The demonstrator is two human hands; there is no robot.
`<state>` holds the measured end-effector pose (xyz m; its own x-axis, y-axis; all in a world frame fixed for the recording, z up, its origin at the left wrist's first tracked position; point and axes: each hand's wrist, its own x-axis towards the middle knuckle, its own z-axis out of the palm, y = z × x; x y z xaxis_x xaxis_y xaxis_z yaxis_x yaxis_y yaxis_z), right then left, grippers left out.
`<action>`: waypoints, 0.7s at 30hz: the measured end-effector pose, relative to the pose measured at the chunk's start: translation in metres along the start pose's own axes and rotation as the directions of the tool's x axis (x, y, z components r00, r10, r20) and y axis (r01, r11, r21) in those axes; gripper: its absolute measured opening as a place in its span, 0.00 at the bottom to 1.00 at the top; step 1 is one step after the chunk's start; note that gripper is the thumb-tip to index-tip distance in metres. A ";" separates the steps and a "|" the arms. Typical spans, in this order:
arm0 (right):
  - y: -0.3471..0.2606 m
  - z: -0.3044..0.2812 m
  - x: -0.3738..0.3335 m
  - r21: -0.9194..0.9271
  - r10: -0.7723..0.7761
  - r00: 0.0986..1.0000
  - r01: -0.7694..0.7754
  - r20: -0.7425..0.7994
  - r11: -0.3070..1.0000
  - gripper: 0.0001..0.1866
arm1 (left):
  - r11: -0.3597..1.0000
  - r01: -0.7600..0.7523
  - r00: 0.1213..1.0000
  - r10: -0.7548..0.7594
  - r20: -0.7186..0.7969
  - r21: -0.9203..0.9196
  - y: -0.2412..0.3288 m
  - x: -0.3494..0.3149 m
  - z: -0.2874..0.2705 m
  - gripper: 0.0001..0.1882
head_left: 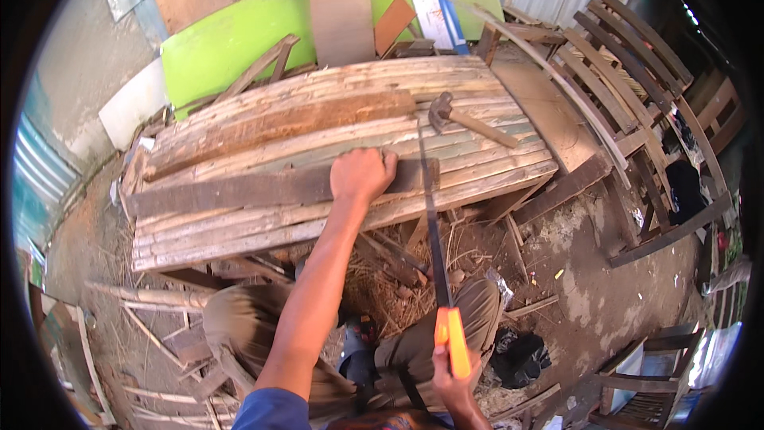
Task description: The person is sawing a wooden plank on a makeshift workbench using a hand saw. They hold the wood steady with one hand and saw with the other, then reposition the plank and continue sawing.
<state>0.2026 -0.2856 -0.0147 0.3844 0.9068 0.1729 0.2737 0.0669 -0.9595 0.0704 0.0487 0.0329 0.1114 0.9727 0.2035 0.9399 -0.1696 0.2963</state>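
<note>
A dark wooden plank [239, 193] lies along the slatted bench [334, 235]. Near its right end my left hand [363, 174] presses down, fingers wrapped over the plank. My right hand [457, 372], low in the view, grips the orange and yellow handle of a handsaw [439, 268]. The saw's long dark blade points away from me and crosses the plank close to its right end. Whether the teeth have cut into the wood cannot be made out. Beyond the plank lies a thicker brown timber [278, 129]. A hammer [477, 124] with a wooden handle rests right of the blade.
Wooden chair frames [629, 95] stand at the right. Bright green board [239, 48] and other panels lean behind the bench. Sticks and offcuts [171, 334] litter the floor at the left. A black cloth or bag [519, 357] lies by my right knee.
</note>
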 end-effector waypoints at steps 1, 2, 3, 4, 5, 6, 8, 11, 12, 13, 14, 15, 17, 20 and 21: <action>0.000 0.001 0.009 0.035 0.051 0.999 -0.050 -0.016 0.998 0.07 | 1.000 0.000 1.000 0.000 -0.026 0.001 -0.002 -0.004 0.002 0.28; 0.013 0.008 0.032 0.161 0.029 1.000 -0.029 0.003 0.987 0.08 | 0.992 -0.126 0.945 0.118 -0.306 -0.005 -0.006 -0.009 0.016 0.27; 0.011 0.025 0.064 0.240 0.138 0.990 -0.125 -0.038 0.963 0.10 | 0.988 -0.155 0.929 0.143 -0.341 -0.009 -0.008 -0.009 0.020 0.27; 0.014 0.043 0.099 0.277 0.116 0.988 -0.083 -0.106 0.957 0.14 | 0.983 -0.184 0.916 0.164 -0.367 -0.019 -0.007 -0.011 0.026 0.26; 0.005 0.056 0.130 0.313 0.085 0.993 -0.057 -0.076 0.948 0.16 | 0.976 -0.213 0.899 0.181 -0.398 -0.038 -0.003 -0.009 0.028 0.26; 0.003 0.065 0.146 0.346 0.079 0.994 -0.049 -0.075 0.937 0.17 | 0.995 -0.091 0.989 0.086 -0.123 -0.036 0.003 -0.003 0.017 0.27; 0.002 0.062 0.134 0.263 0.079 0.996 -0.063 -0.049 0.963 0.16 | 0.997 -0.056 0.998 0.054 -0.028 -0.050 0.002 -0.001 0.007 0.28; 0.034 0.022 0.039 0.154 0.073 0.997 -0.077 0.033 0.985 0.07 | 0.999 -0.025 0.999 0.026 0.025 -0.041 -0.006 0.008 -0.002 0.29; 0.034 0.010 0.005 0.064 0.039 0.999 -0.041 0.026 0.997 0.05 | 0.999 -0.016 0.999 0.018 0.042 -0.036 -0.005 0.009 -0.004 0.29; 0.009 0.000 -0.013 -0.017 -0.005 0.998 0.006 0.061 1.000 0.08 | 1.000 0.008 0.998 -0.006 0.061 -0.029 -0.006 0.007 -0.006 0.28; 0.005 0.000 -0.009 -0.079 -0.080 0.996 0.083 0.033 0.993 0.10 | 0.999 0.006 0.997 -0.002 0.076 -0.047 -0.005 0.001 -0.004 0.28; 0.003 0.001 0.002 -0.141 -0.159 0.987 0.159 0.013 0.977 0.11 | 0.999 -0.024 0.999 0.023 -0.026 -0.036 -0.003 -0.004 0.004 0.28; 0.012 0.023 0.057 0.405 0.208 0.977 -0.177 -0.034 0.897 0.09 | 0.992 -0.122 0.967 0.122 -0.223 0.015 0.001 -0.013 0.017 0.29; 0.007 0.052 0.138 0.391 0.094 0.995 -0.082 -0.012 0.917 0.14 | 0.998 -0.043 0.998 0.041 -0.041 -0.042 0.005 0.005 0.007 0.29; 0.005 0.060 0.141 0.272 0.061 0.997 -0.046 -0.045 0.961 0.15 | 0.999 -0.004 1.000 0.005 0.031 -0.047 0.006 0.010 0.002 0.28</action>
<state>0.2048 -0.1323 -0.0087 0.4400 0.8894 0.1240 0.0055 0.1355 -0.9908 0.0783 0.0577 0.0346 0.1263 0.9762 0.1764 0.9231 -0.1807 0.3394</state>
